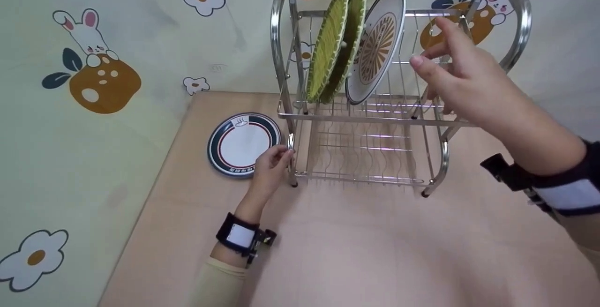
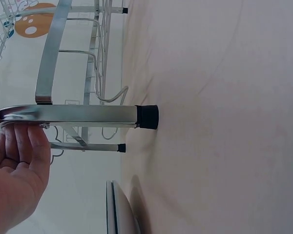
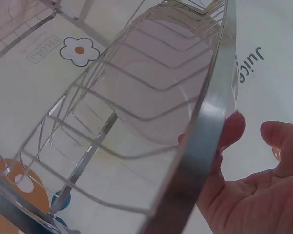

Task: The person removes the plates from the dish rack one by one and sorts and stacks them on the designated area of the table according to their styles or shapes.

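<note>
And there we were: left hand (image 1: 272, 167) pinching the dish rack (image 1: 375, 120), seemingly for steadiness; right hand (image 1: 468, 79) empty, fingers parted, near the patterned plate (image 1: 378, 47), leaning upstairs, apparently wire-propped.

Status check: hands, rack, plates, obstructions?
Left hand holding rack leg. Right hand empty, at upper tier. Three plates racked, fourth plate on table. No obstruction seen.

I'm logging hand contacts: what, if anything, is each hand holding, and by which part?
The left hand holds the two-tier metal dish rack by its left front leg. The right hand holds nothing; its thumb and index finger are apart.
</note>
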`<control>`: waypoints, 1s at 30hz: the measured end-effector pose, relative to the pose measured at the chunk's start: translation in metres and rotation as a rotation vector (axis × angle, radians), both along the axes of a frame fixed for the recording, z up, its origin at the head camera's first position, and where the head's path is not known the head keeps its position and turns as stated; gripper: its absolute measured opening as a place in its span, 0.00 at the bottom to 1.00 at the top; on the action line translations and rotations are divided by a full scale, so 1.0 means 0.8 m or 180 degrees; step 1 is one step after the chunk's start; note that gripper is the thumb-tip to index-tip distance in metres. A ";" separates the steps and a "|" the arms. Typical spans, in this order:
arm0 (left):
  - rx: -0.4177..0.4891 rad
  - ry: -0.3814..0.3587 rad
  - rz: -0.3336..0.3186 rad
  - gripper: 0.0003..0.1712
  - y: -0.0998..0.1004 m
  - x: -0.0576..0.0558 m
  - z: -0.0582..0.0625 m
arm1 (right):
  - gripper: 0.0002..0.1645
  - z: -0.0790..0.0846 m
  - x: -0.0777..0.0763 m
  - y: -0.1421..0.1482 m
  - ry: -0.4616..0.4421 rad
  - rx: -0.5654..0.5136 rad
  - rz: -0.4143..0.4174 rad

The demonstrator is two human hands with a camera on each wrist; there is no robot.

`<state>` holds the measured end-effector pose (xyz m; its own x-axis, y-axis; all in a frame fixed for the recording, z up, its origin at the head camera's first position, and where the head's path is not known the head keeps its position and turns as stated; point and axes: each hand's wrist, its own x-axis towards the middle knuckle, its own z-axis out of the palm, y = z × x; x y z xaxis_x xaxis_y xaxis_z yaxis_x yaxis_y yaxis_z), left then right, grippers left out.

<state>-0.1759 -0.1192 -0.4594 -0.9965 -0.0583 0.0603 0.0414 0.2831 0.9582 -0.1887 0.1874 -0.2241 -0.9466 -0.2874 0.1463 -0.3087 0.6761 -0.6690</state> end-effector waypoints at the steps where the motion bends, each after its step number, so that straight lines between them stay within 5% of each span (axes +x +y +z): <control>1: -0.0003 0.0009 -0.0003 0.10 0.000 0.000 0.000 | 0.39 0.003 -0.005 0.000 -0.0050 0.0043 0.0033; 7: -0.0029 0.0050 0.0003 0.10 -0.001 0.001 0.003 | 0.43 0.019 -0.028 -0.005 -0.0267 0.0226 0.0115; 13: -0.0007 0.0053 0.0046 0.09 0.000 0.001 0.001 | 0.47 0.020 -0.032 -0.025 -0.0499 0.0249 0.0128; 19: 0.0039 0.0027 0.0044 0.11 -0.006 -0.004 -0.020 | 0.52 0.017 -0.028 -0.044 -0.0631 0.0182 0.0075; 24: 0.0045 0.0106 0.0066 0.13 -0.012 -0.014 -0.040 | 0.46 0.013 -0.028 -0.050 -0.0764 -0.0095 0.0118; 30: 0.0068 0.0097 0.0020 0.11 -0.003 -0.006 -0.014 | 0.38 0.014 -0.033 -0.048 -0.0717 -0.0185 0.0112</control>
<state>-0.1809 -0.1214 -0.4709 -0.9938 -0.0661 0.0895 0.0691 0.2629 0.9623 -0.2151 0.1490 -0.2128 -0.9467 -0.3181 -0.0501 -0.1700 0.6258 -0.7612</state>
